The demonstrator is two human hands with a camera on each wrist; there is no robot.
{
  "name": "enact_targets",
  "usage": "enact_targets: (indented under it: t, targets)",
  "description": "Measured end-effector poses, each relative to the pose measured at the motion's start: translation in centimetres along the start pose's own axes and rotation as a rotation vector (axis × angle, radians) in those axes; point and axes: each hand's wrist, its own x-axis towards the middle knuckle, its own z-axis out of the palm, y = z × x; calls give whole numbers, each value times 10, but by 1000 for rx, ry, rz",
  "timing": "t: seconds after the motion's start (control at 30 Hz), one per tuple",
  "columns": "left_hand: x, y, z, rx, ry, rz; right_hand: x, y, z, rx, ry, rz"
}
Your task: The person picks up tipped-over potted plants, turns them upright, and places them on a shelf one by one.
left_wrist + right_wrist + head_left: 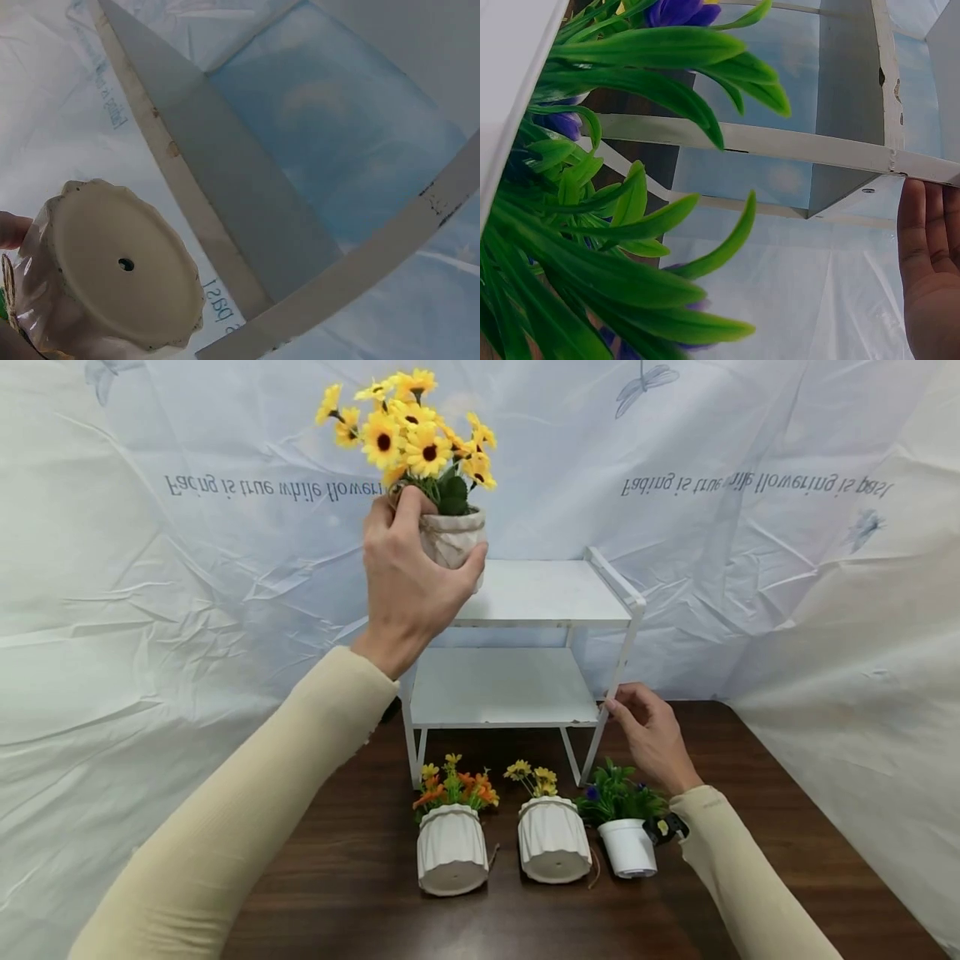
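My left hand (pixel 416 577) grips a ruffled white pot (pixel 453 539) of yellow artificial sunflowers (pixel 405 439), raised at the top of the white two-tier shelf rack (pixel 540 589). The pot's underside (pixel 124 262), with a small drain hole, faces the left wrist camera. Lower down, my right hand (pixel 652 735) holds the rack's right front leg, thumb and fingers at the level of the lower shelf. In the right wrist view, the fingers (pixel 930 232) meet the white frame (pixel 780 142). Below this hand lies a smooth white pot (pixel 628 847) with green leaves and purple flowers (pixel 679 11).
Two more ruffled white pots lie tipped on the dark wooden table (pixel 360 877), one with orange flowers (pixel 453 852), one with yellow flowers (pixel 555 839). The lower shelf (pixel 502 685) is bare. A printed cloth (pixel 750 427) hangs behind the rack and along both sides.
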Motion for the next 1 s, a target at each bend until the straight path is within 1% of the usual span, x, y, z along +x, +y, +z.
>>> enact_targets:
  t: [0.07, 0.2, 0.33, 0.43, 0.67, 0.83, 0.93, 1.0]
  targets:
    - [3, -1, 5, 14, -12, -4, 1, 1, 0, 14, -3, -20]
    - [9, -4, 14, 46, -25, -18, 4, 4, 0, 22, -13, -28]
    - [13, -9, 22, 70, -35, -39, 8, 21, 3, 8, -7, -11]
    - [14, -13, 26, 76, -47, -58, 9, 23, 4, 18, -11, -1]
    - [15, -20, 37, 128, -81, -115, 8, 25, 3, 7, -16, -11]
    - [13, -25, 45, 142, -93, -130, 4, 28, 2, 19, -12, -10]
    - [11, -28, 46, 148, -95, -137, 2, 28, 2, 24, -13, -12]
    - [10, -28, 45, 168, -104, -145, 2, 27, 2, 27, -14, -13]
